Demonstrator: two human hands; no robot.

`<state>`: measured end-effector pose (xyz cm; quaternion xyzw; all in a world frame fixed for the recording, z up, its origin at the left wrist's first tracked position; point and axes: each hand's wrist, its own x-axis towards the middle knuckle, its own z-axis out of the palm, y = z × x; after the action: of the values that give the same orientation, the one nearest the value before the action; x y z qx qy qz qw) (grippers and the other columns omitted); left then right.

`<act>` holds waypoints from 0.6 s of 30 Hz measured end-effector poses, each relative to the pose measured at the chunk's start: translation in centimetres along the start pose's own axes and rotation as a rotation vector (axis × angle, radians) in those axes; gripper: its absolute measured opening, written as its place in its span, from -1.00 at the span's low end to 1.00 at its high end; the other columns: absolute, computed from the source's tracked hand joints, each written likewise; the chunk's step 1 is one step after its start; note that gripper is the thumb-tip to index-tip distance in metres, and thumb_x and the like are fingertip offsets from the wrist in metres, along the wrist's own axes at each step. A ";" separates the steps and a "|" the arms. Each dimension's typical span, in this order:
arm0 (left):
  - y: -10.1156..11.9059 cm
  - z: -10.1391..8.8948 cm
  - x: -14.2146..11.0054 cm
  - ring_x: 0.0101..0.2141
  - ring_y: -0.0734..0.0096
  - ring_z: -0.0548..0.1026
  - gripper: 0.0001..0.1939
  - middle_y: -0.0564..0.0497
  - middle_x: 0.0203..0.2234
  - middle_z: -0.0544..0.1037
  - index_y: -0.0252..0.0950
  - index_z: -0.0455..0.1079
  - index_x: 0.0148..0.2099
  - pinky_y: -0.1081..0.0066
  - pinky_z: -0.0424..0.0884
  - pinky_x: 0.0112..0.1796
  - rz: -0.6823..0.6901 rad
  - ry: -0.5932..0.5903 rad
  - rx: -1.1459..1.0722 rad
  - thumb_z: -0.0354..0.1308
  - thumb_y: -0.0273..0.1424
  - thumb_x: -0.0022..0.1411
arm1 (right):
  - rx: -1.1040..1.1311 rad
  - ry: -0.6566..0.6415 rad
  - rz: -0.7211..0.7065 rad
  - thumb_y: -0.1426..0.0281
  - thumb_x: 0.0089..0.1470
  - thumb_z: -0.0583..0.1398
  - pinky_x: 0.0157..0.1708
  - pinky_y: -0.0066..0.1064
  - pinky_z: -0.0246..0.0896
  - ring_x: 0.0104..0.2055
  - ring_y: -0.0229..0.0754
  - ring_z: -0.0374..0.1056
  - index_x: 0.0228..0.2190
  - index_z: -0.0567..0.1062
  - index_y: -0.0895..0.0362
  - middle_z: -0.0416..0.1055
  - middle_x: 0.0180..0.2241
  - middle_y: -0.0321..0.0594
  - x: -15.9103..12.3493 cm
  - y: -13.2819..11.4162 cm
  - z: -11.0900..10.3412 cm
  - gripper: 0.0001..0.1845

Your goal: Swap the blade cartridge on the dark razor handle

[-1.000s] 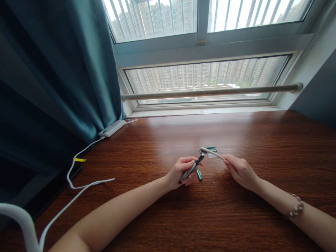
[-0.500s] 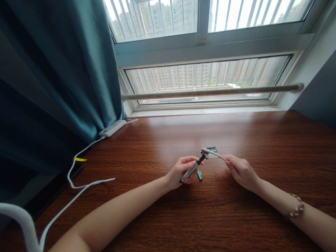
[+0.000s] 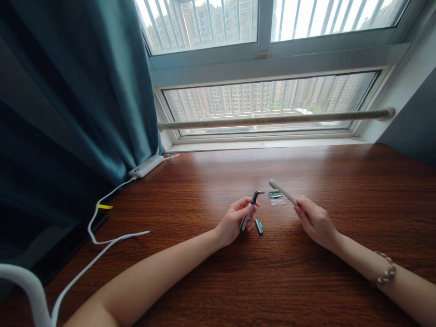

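My left hand (image 3: 235, 219) is closed around the grey and black handle of a razor (image 3: 252, 204). The razor is tilted upward, its narrow black neck bending right to a small tip. In my right hand (image 3: 315, 221), fingers pinch the end of a slim white toothbrush (image 3: 284, 191); its rounded head points up and left, apart from the razor. A green and black razor cartridge (image 3: 259, 226) lies on the table just right of my left hand. Between the hands, farther back, sits a clear plastic case (image 3: 277, 200) with green and black cartridges in it.
The brown wooden table (image 3: 190, 272) reaches to the window sill. A white power strip (image 3: 146, 166) lies by the blue curtain (image 3: 85, 91), its white cable (image 3: 90, 225) running down the left side. A metal rail (image 3: 272, 120) crosses the window.
The toothbrush head has lifted up and away from the razor's head. My left hand has turned the razor more upright and slightly left, bringing the clear case into fuller view.
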<state>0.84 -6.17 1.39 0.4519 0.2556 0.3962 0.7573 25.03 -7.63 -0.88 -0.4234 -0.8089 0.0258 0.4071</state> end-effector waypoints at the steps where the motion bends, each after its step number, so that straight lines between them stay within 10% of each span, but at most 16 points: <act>1: 0.0 0.1 0.1 -0.65 0.67 0.17 -0.81 0.12 -0.56 0.21 -0.32 0.30 -0.24 0.55 0.07 -0.62 0.012 0.000 -0.007 0.04 -0.32 0.14 | 0.012 -0.011 -0.015 0.46 0.13 -0.04 -0.37 -0.43 0.20 -0.37 -0.20 0.29 -0.18 0.28 0.17 0.33 -0.38 -0.15 0.0 -0.1 0.0 -0.79; 18: -0.4 0.4 0.2 -0.54 0.61 0.21 -0.80 0.08 -0.53 0.26 -0.28 0.29 -0.21 0.52 0.14 -0.51 0.069 -0.039 -0.021 0.09 -0.30 0.12 | 0.101 -0.156 -0.044 0.49 0.14 -0.08 -0.29 -0.43 0.22 -0.28 -0.20 0.31 -0.09 0.23 0.14 0.33 -0.31 -0.14 -0.1 -0.5 0.1 -0.71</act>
<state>1.45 -6.28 1.20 0.4603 0.2209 0.4156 0.7527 24.65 -8.04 -0.82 -0.3811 -0.8449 0.0904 0.3642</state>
